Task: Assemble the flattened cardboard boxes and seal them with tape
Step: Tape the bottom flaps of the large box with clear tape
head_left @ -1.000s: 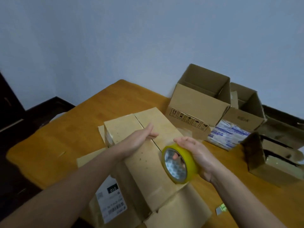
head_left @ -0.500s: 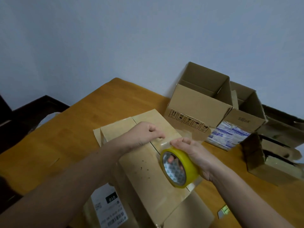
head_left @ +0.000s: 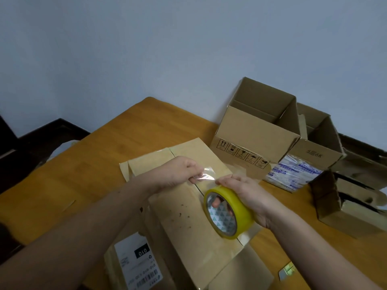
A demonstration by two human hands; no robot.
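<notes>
- The left grip pinches the loose end of a clear tape strip.
- The right grip clasps the yellow tape roll, just over the cardboard box seam.
- The box sits on the worktop, with open boxes behind it.

A yellow tape roll with a green-triangle core, brown boxes, a white-and-black label and an orange-brown bench are seen.
</notes>
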